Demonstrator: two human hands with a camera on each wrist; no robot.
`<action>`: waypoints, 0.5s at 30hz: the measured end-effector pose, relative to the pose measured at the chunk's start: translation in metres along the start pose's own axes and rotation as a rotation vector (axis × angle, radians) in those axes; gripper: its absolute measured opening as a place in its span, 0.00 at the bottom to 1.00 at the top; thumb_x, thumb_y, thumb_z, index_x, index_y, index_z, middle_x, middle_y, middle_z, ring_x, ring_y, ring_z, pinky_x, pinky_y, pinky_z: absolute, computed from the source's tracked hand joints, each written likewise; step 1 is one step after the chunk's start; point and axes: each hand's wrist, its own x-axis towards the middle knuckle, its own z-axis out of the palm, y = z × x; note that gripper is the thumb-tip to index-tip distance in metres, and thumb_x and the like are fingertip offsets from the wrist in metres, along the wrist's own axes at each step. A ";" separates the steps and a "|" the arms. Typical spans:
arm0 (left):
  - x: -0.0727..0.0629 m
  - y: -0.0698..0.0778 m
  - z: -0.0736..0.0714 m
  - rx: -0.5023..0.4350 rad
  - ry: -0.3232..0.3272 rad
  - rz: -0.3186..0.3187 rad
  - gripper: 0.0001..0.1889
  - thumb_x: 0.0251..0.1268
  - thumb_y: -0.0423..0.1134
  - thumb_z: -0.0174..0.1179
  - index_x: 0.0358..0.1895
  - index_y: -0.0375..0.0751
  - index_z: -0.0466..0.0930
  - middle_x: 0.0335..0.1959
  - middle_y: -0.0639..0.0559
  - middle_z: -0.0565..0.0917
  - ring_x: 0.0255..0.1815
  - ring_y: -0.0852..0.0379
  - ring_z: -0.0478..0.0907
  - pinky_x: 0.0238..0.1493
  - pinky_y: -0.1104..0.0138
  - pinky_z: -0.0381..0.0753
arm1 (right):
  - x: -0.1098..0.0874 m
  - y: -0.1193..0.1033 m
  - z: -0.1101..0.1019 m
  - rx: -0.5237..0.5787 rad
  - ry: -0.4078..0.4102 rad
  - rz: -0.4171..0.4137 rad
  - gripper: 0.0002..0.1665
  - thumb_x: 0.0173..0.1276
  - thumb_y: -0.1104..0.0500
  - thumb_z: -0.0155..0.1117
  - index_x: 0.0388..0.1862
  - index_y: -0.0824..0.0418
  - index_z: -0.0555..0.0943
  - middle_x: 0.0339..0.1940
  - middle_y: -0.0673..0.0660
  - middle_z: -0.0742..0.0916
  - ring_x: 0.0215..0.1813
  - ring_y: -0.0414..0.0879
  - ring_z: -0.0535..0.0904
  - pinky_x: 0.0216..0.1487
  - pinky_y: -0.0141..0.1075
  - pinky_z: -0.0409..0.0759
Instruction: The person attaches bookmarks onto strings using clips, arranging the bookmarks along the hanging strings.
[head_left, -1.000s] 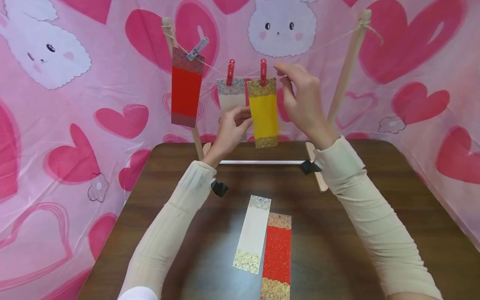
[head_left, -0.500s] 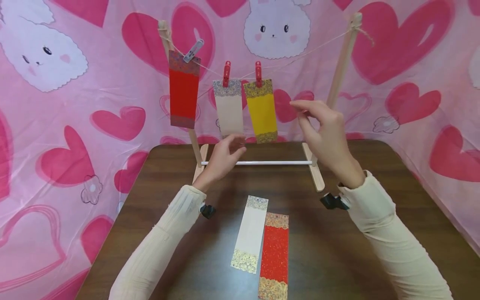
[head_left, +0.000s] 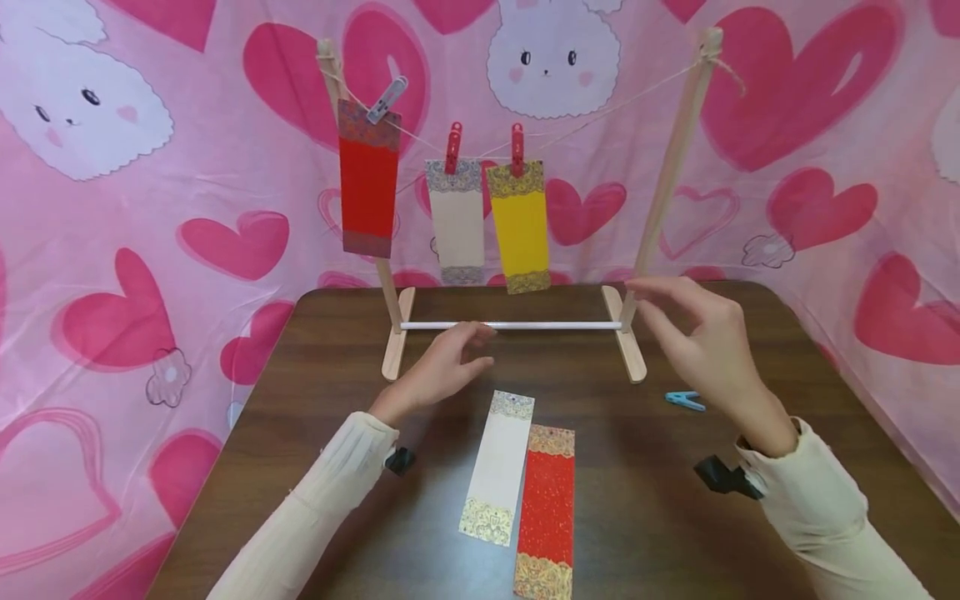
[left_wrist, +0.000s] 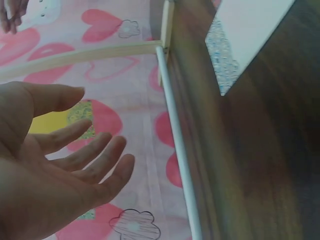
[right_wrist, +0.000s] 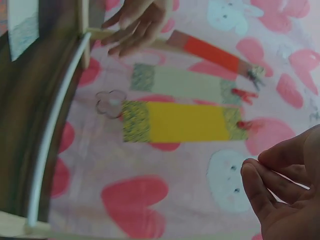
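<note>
L grip [head_left: 441, 365] spread, R grip [head_left: 705, 346] loosely parted; both off edges of yel. card [head_left: 521, 233].

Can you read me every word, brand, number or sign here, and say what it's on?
There is no readable text in any view.
Hanging red card, hanging white card, yellow card, lying white card, lying red card: patterned bands, no legible lettering.
Grey clip: any marks are too small to read.
Backdrop: hearts, flowers and rabbit faces, no letters visible.
</note>
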 end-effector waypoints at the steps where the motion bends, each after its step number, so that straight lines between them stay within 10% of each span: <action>1: -0.003 -0.001 0.001 0.005 -0.016 -0.001 0.21 0.66 0.33 0.65 0.61 0.36 0.75 0.58 0.41 0.79 0.58 0.44 0.77 0.60 0.50 0.77 | -0.005 0.004 -0.002 -0.011 -0.007 0.018 0.20 0.57 0.78 0.69 0.48 0.64 0.87 0.43 0.58 0.90 0.48 0.29 0.80 0.50 0.20 0.73; 15: -0.033 -0.016 0.020 -0.003 -0.133 -0.043 0.23 0.65 0.34 0.65 0.62 0.32 0.73 0.59 0.36 0.78 0.57 0.39 0.77 0.58 0.47 0.76 | -0.073 0.060 -0.029 0.102 -0.193 0.415 0.17 0.69 0.65 0.66 0.57 0.62 0.82 0.47 0.48 0.89 0.48 0.31 0.83 0.47 0.18 0.77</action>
